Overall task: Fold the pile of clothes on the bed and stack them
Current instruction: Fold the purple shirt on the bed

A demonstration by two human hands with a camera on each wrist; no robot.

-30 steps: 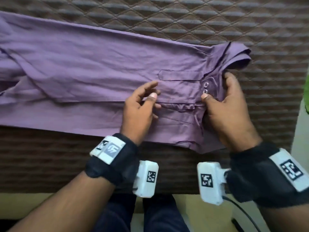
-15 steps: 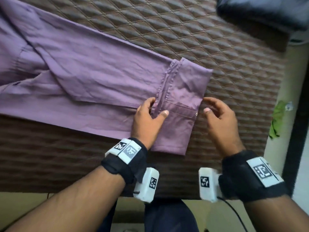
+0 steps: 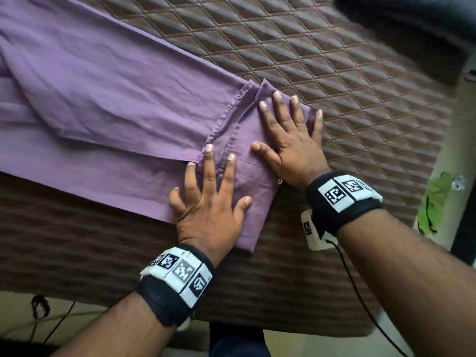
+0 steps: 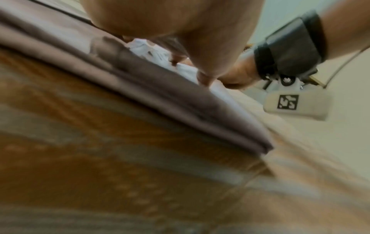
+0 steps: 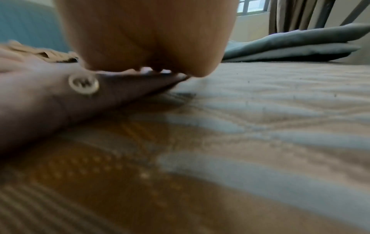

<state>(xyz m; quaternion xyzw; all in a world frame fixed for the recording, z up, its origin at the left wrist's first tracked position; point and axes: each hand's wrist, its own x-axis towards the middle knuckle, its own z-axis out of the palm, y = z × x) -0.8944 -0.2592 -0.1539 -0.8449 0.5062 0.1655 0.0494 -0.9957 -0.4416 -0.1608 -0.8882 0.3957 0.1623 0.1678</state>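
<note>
A purple shirt point(image 3: 108, 104) lies spread across the brown quilted bed point(image 3: 334, 73), its right end folded back into a flat flap. My left hand point(image 3: 210, 197) presses flat on the near part of that flap, fingers spread and straight. My right hand point(image 3: 289, 130) lies flat on the far right corner of the flap, fingers straight, little finger over the cloth's edge. In the left wrist view the folded shirt edge point(image 4: 180, 101) runs under my palm. In the right wrist view the shirt point(image 5: 50, 101) shows a white button point(image 5: 83, 84) beside my palm.
A dark folded cloth point(image 3: 412, 19) lies at the bed's far right corner; in the right wrist view dark folded fabric point(image 5: 290, 44) rests there. The bed's near edge point(image 3: 77, 266) runs below the shirt. A green object point(image 3: 432, 202) sits off the bed at right.
The collar end has been folded over onto the shirt. Both hands went from pinching and hovering at the fold to lying flat and spread on the folded flap.
</note>
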